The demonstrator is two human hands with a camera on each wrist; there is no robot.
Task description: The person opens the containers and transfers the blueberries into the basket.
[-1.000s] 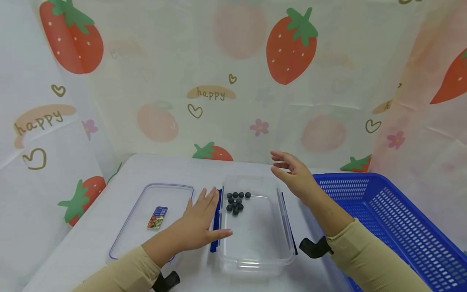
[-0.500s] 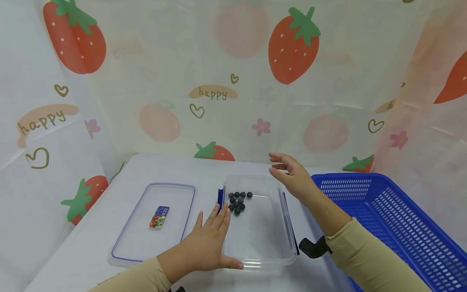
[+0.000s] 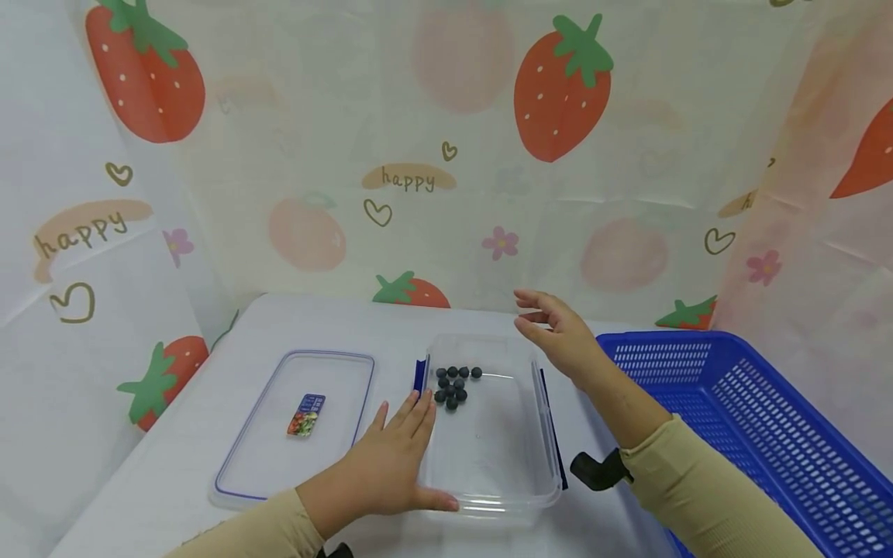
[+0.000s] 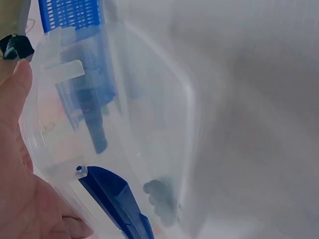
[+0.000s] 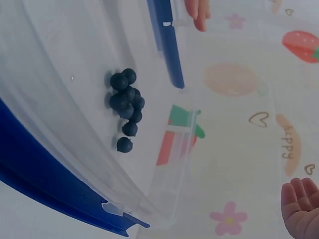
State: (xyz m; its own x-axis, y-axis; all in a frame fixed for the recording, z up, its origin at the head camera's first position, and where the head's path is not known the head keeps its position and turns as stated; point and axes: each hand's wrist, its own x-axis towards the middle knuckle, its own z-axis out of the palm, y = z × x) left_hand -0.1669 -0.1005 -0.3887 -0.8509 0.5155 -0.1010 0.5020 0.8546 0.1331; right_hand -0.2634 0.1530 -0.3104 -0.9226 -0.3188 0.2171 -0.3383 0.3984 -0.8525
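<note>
One clear plastic box [image 3: 498,457] stands on the white table [image 3: 349,318], with about ten dark blue berries [image 3: 449,390] inside, clustered toward its far left, four of them in a row. Two blue latches [image 3: 554,426] flank it. To its left lies one clear lid [image 3: 307,469] bearing one small printed label [image 3: 305,415]; to its right sits one blue perforated basket [image 3: 656,360]. The left hand [image 3: 387,473], fingers straight and spread, lies along the box's near left side; the right hand [image 3: 563,341], fingers loosely bent, grips nothing, raised near its far right corner
</note>
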